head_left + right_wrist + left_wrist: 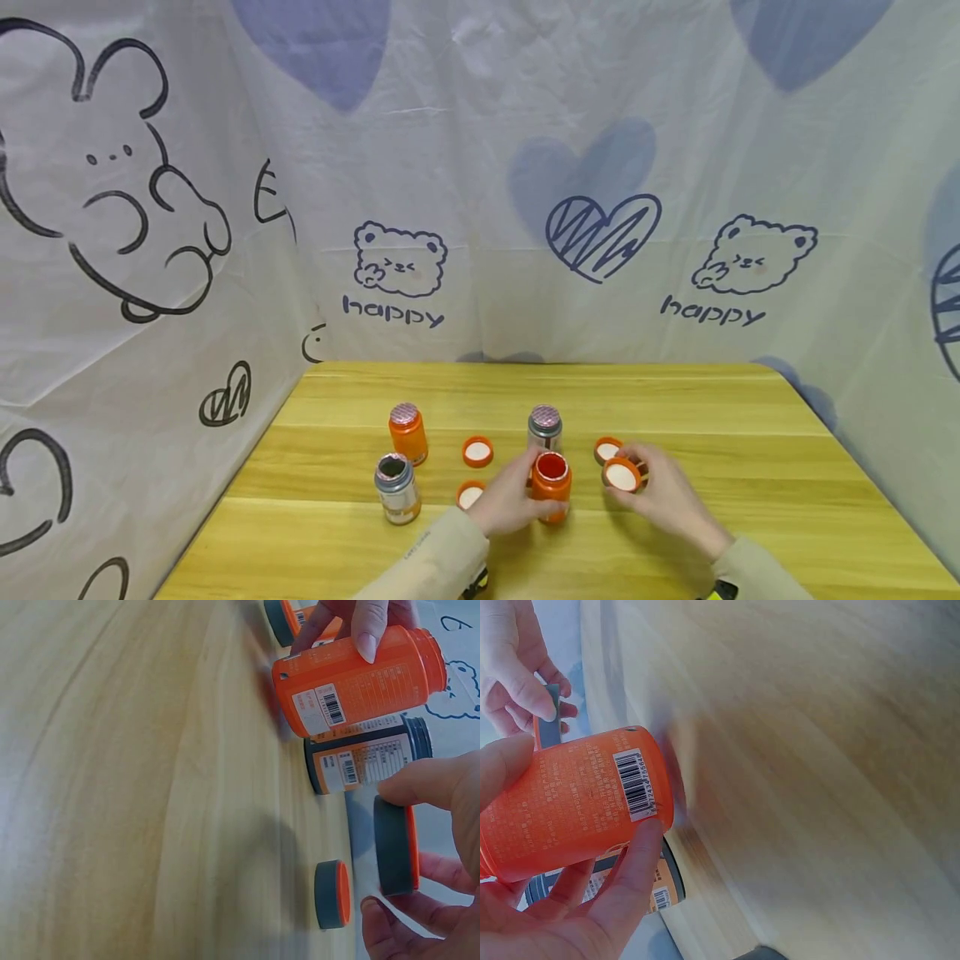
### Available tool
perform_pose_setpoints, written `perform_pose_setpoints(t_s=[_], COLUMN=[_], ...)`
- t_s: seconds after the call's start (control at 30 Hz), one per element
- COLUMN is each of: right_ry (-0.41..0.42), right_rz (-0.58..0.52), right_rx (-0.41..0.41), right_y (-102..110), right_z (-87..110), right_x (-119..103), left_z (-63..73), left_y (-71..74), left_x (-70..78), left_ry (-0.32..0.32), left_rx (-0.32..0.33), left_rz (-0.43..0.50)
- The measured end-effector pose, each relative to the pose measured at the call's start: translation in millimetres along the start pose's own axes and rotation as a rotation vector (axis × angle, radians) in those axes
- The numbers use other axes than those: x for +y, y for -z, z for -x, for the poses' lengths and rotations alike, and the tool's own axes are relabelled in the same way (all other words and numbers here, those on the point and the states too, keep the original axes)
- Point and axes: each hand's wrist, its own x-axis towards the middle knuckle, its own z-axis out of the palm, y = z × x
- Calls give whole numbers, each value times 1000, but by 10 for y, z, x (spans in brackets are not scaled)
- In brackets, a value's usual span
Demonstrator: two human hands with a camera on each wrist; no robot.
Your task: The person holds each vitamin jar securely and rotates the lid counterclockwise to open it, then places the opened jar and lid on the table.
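Observation:
My left hand (510, 498) grips an orange bottle (553, 487) with no lid on, its mouth facing up and red inside. In the left wrist view, the thumb and fingers wrap its printed side near a barcode label (635, 784). Off to the right, my right hand (663, 497) pinches a round lid (622, 475), grey outside with an orange rim and white inner face. The right wrist view shows this lid (395, 846) held on edge between thumb and fingers, above the table. Behind the orange bottle stands a grey bottle (545, 423) topped with shiny foil.
Another lid (607, 449) lies just behind the held one. On the left stand an orange bottle (408, 437) with foil on top and a grey bottle (398, 493) with an uncovered mouth. Two lids (477, 452) lie beside them. A printed cloth (480, 167) hangs behind the wooden table (315, 467).

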Motion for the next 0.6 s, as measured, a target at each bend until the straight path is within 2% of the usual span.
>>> perform_pose_setpoints(t_s=[0.33, 0.6], right_ry=[-55, -66], right_rz=[63, 105], right_rx=[-79, -124], right_y=[-61, -100], right_z=[36, 43], right_x=[45, 41], left_z=[24, 17], left_y=[-13, -37], left_x=[77, 63], left_ry=[48, 99], left_rx=[-12, -28], left_rz=[-20, -22])
